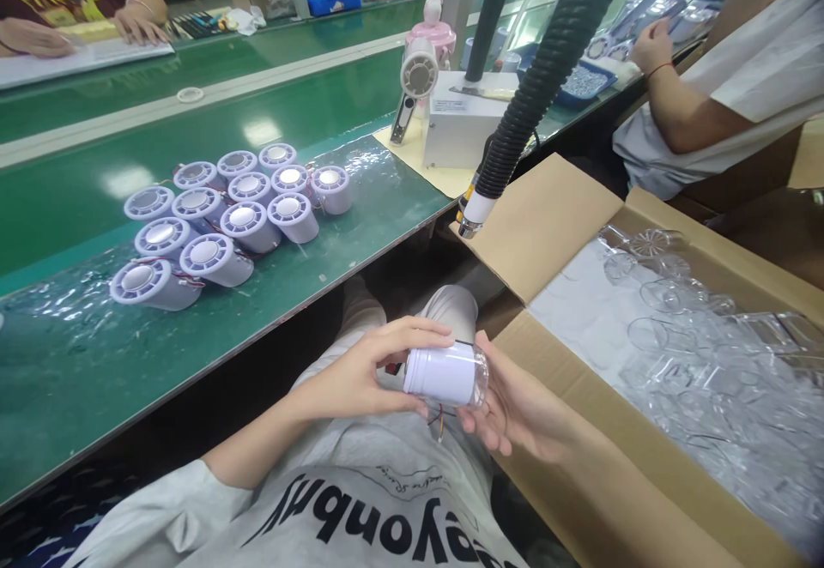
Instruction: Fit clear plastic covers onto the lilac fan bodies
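Note:
Above my lap, both hands meet around a lavender cylindrical housing (438, 375) lying on its side. The fingers and thumb of my left hand (366, 371) wrap its left end. A clear plastic cup (480, 377) covers the housing's right end, and my right hand (505, 405) grips it there with curled fingers. Thin wires with a small white connector (440, 438) dangle below the housing. On the green bench to the left stand several similar lavender housings (245, 220) with round vented tops and red and black wires.
An open cardboard box (566, 413) at right holds many clear plastic cups (714, 362). A black flexible hose (534, 79) hangs over the bench edge. Behind it sit a white box (460, 126) and a handheld fan (417, 75). Other people work across the belt and at right.

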`<state>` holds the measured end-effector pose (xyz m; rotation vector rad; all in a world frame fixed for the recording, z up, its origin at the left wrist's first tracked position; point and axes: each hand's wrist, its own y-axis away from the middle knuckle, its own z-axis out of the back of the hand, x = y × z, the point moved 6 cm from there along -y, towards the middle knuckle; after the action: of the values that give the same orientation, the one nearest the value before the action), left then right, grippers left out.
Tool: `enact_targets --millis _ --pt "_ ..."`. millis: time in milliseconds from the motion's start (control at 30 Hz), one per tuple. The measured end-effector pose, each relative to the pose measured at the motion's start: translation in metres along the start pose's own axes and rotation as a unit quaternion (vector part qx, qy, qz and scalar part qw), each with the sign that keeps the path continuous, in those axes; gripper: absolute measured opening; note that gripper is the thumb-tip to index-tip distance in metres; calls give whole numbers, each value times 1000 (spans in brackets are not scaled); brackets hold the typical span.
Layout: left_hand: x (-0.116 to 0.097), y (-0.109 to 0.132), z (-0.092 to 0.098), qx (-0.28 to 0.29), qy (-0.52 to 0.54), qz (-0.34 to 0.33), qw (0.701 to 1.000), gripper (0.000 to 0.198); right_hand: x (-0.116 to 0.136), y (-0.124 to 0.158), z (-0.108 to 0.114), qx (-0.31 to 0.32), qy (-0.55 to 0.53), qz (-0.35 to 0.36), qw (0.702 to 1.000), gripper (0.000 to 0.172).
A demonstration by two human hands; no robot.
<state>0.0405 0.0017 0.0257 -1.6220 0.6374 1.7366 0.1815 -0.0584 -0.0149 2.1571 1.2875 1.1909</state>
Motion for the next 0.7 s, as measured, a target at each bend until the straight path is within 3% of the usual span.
enact_targets --millis 100,167,200,267,333,367,400,433,500,567,700 --pt "-2 0 -2 -13 13 34 999 59 -1 -1 1 12 50 26 998 81" --pt "-2 1 -2 -25 52 68 996 57 10 2 5 -14 137 150 979 81" --pt "-1 2 -3 -30 74 84 993 55 19 7 7 -42 197 238 950 78" --pt "0 3 -4 -31 109 105 988 53 35 23 5 -91 341 409 841 64" --pt "1 4 -4 -21 131 115 984 53 40 35 -3 -98 463 502 724 49" --pt "0 3 -4 -15 137 114 984 55 40 37 -5 -90 495 514 695 46" --pt "0 3 -4 -10 134 111 985 59 39 37 -5 -83 499 508 697 45" --pt "-1 3 -3 -7 122 105 987 64 39 35 -2 -80 477 486 728 47" --pt "-4 2 -2 -2 92 84 992 73 37 28 6 -80 381 421 819 56" --pt "-4 1 -2 5 79 77 994 74 31 22 11 -70 289 362 884 61" --pt "3 3 -6 23 120 112 986 74 24 17 10 -47 227 308 923 63"
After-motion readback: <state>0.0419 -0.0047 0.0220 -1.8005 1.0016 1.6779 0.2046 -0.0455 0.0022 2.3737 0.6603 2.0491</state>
